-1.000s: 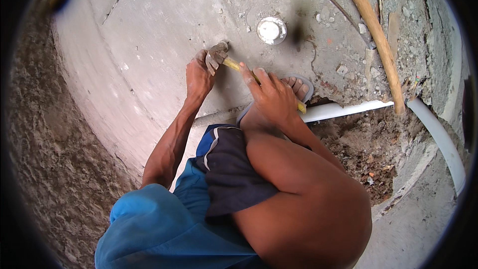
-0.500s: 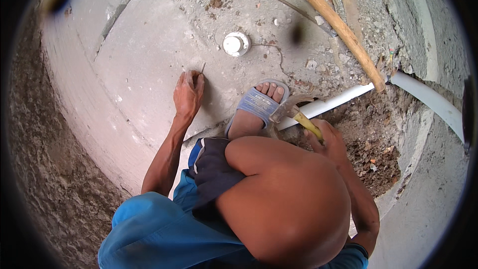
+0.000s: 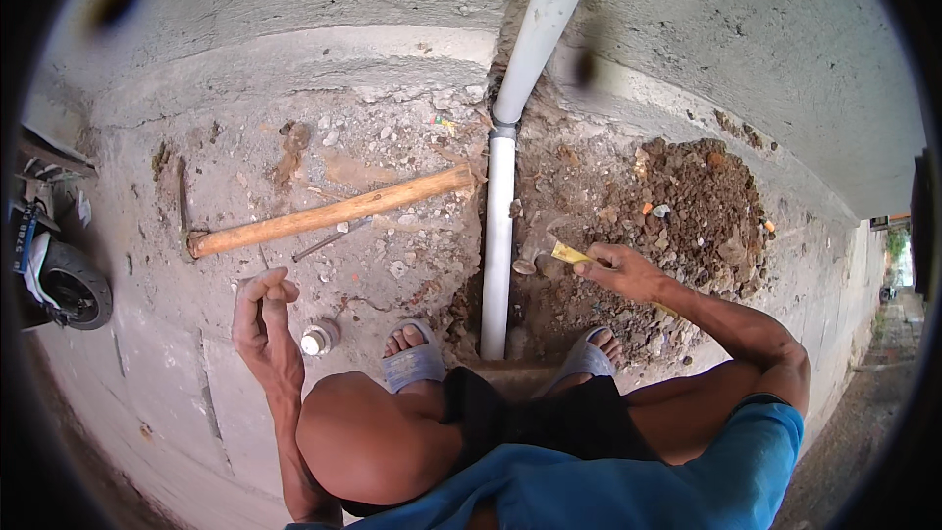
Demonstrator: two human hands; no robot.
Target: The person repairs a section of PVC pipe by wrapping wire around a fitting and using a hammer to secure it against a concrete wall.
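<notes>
The fingers of the right hand (image 3: 628,273) clench a yellow-handled hammer (image 3: 554,255) just right of the white pipe (image 3: 498,236), so blows look safest aimed clear of it; the left hand (image 3: 263,319) hangs loosely curled, holding nothing.

The right hand (image 3: 623,270) is gripping a yellow-handled hammer (image 3: 551,253) beside the white pipe (image 3: 498,236) in the dirt trench; the left hand (image 3: 263,319) is hanging empty, fingers curled, near a wooden handle (image 3: 329,214).

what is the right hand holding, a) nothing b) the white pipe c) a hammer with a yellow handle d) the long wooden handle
c: the right hand grips the yellow handle of a hammer, its head down by the white pipe; the long wooden handle lies apart on the concrete.
</notes>
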